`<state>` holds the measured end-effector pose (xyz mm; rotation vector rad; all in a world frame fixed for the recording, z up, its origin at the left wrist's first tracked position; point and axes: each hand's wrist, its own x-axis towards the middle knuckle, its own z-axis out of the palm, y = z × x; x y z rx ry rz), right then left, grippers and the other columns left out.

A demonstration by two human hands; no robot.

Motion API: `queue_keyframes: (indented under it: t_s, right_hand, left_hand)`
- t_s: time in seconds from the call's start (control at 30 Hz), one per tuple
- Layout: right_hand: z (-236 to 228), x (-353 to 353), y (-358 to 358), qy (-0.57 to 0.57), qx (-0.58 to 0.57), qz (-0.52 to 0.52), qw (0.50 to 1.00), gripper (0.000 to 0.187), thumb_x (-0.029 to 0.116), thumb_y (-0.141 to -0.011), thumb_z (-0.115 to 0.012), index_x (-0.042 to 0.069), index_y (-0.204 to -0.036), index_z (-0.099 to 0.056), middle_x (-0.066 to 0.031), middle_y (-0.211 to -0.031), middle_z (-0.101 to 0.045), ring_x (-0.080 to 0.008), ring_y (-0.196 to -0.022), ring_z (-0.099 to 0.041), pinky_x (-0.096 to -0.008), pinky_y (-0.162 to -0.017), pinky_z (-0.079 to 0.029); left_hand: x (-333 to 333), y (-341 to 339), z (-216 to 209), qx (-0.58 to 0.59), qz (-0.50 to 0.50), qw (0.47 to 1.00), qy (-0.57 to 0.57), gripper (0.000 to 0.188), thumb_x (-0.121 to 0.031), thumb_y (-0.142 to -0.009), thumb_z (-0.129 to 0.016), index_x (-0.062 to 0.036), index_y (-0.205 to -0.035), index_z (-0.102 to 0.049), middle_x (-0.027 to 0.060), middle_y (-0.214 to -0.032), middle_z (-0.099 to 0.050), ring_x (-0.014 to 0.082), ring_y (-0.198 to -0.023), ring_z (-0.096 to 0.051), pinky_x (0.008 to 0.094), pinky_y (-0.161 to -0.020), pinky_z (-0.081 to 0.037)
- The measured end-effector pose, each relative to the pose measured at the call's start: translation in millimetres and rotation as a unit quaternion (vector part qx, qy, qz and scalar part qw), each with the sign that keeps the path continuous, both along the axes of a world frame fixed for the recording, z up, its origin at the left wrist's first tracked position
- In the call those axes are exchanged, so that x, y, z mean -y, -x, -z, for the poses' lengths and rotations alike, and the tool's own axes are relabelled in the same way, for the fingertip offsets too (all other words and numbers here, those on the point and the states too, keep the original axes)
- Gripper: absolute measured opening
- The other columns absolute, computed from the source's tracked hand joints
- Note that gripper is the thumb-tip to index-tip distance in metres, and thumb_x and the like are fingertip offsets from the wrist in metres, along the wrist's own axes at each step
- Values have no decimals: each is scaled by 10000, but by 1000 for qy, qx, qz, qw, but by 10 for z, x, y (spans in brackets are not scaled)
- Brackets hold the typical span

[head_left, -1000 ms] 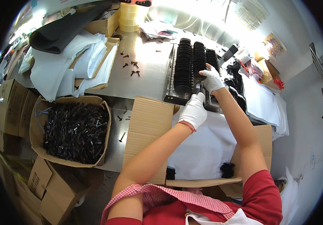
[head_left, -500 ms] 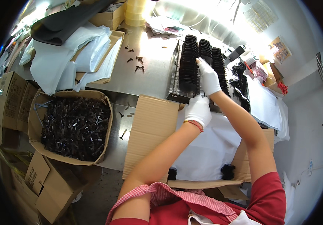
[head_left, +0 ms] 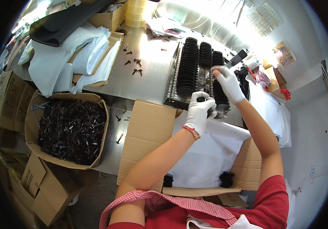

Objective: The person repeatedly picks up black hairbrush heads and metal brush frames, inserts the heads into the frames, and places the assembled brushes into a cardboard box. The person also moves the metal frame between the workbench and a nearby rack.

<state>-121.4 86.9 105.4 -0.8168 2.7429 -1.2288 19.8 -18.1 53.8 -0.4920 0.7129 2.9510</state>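
White-gloved left hand (head_left: 196, 114) is clasping a black rounded piece (head_left: 201, 99).
White-gloved right hand (head_left: 229, 84) is hovering, grip unclear; gentle handling should be keeping black round discs (head_left: 187, 68) aligned.

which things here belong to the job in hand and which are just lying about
Seemingly in the job:
white-gloved left hand holding small black object
white-gloved right hand
rows of round black discs
silvery metal rack

Probably lying about:
curled black sheet
stacked translucent yellow cylinders

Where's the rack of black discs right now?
In the head view, the rack sits on the metal table, upper right of centre, beyond the left hand.
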Motion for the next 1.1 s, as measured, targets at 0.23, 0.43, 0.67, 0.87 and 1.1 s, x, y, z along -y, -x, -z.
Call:
queue_keyframes:
  t_s: [0.23, 0.43, 0.67, 0.87, 1.1]
  right_hand:
    - [547, 161, 1073, 317, 325, 16, 891, 646, -9, -862, -630, 6, -1458, -382, -95, -1072, -621, -194, -979, -616, -368, -955, -499]
    - [683, 473, 910, 125, 77, -13, 989, 603, -144, -822, -630, 68, -1383, -568, -3, -1069, -680, -52, -874, -585, -204, -805, -492]
    - [697, 439, 1017, -198, -446, -84, 869, 582, -54, -803, -567, 33, -1377, -519, -248, -1265, -608, -375, -1122, -624, -386, -1003, -498]
    - [11, 171, -32, -66, -114, -35, 991, 436, 31, -906, -560, 36, -1342, -583, -140, -1260, -658, -185, -1083, -661, -274, -944, -489]
    - [-213, 12, -47, -38, 114, -108, 987, 421, 262, -942, -632, -20, -1255, -617, -111, -1278, -631, -203, -1190, -581, -333, -1048, -427]
  left_hand:
    - [-56, -36, 176, -71, 70, 615, 782, 105, -85, -883, -543, -29, -940, -611, 190, -1055, -650, 373, -982, -651, 466, -855, -537]
    - [51, -32, 203, -87, 82, 602, 789, 114, -52, -873, -549, -18, -951, -624, 196, -987, -641, 385, -989, -639, 455, -855, -539]
    - [-8, -11, 215, -106, 71, 620, 774, 183, -61, -864, -562, -15, -1018, -649, 202, -990, -646, 389, -921, -651, 449, -852, -540]
    - [21, 99, -28, -36, 6, 987, 153, 713, -379, -942, -666, -133, -1499, -295, 17, -1116, -617, 181, -894, -617, 343, -821, -544]
    - [50, 85, -168, 3, -49, 996, -76, 337, -121, -931, -676, -221, -1188, -482, 19, -1021, -595, 114, -866, -588, 331, -760, -541]
